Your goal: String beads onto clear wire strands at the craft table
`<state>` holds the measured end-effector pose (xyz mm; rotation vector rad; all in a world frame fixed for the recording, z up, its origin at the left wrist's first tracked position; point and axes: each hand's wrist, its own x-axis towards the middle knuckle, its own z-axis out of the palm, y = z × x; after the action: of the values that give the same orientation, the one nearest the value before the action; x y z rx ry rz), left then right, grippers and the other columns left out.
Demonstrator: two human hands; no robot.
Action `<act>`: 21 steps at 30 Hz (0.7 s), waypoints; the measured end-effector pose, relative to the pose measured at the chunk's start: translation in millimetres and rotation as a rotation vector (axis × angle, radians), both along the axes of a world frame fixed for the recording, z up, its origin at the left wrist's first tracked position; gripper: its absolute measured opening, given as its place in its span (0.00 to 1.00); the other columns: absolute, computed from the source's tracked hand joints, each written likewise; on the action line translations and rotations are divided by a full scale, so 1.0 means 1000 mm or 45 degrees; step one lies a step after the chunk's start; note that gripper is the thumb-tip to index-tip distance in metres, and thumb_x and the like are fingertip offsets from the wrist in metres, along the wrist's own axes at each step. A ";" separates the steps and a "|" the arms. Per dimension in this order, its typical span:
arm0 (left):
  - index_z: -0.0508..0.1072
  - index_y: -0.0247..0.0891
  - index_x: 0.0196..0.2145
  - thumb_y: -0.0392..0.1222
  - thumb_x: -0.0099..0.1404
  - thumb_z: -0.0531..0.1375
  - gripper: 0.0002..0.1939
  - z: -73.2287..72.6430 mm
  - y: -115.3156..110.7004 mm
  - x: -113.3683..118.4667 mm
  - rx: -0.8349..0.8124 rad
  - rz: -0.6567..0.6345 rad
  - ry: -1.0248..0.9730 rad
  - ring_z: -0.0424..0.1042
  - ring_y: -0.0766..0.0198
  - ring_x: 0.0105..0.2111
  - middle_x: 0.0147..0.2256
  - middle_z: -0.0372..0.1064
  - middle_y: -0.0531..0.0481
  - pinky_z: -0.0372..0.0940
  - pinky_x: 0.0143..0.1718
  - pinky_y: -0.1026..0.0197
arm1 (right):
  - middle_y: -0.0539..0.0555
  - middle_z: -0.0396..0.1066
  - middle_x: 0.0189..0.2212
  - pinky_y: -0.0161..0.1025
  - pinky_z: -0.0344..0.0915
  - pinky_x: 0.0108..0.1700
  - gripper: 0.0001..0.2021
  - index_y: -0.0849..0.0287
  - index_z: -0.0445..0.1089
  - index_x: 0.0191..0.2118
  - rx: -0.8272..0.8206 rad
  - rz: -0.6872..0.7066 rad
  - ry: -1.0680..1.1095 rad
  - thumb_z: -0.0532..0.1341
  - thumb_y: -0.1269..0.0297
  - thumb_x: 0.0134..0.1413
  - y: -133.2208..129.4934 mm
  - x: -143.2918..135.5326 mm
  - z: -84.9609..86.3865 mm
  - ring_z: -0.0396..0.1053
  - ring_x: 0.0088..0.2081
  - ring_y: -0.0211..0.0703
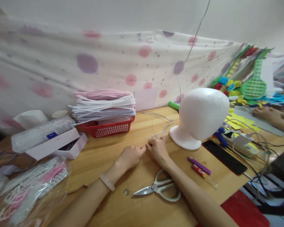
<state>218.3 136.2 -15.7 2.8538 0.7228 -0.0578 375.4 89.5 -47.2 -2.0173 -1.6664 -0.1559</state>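
Near the middle of the table, my left hand (131,156) and my right hand (158,150) meet fingertip to fingertip. Both are closed in a pinch on thin wire, though the exact spot between the fingers is too small to see clearly. Loose silvery wires (162,131) stretch out on the wood behind my right hand. White-handled scissors (153,188) lie partly open below my hands, partly under my right forearm. Right of the wires stands a white foam head (202,113) on its round base.
At the back left, a red basket (106,129) carries stacked pink and white pipe cleaners (109,104). Left are boxes (53,143) and a bag of beads (35,192). Right lie a purple marker (199,165), lighter (198,171), phone (224,156), cables and another person's hands (267,115).
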 end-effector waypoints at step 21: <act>0.70 0.33 0.30 0.57 0.49 0.58 0.22 0.011 0.039 -0.011 -1.371 0.351 -0.256 0.47 0.75 0.14 0.23 0.70 0.49 0.40 0.16 0.65 | 0.49 0.71 0.19 0.40 0.45 0.40 0.17 0.60 0.65 0.16 0.261 0.109 -0.010 0.59 0.71 0.55 0.003 -0.014 0.006 0.64 0.26 0.34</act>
<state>207.5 175.7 -4.3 1.7020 0.7257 -0.0840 361.2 92.2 -41.6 -1.7935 -1.6660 -0.2919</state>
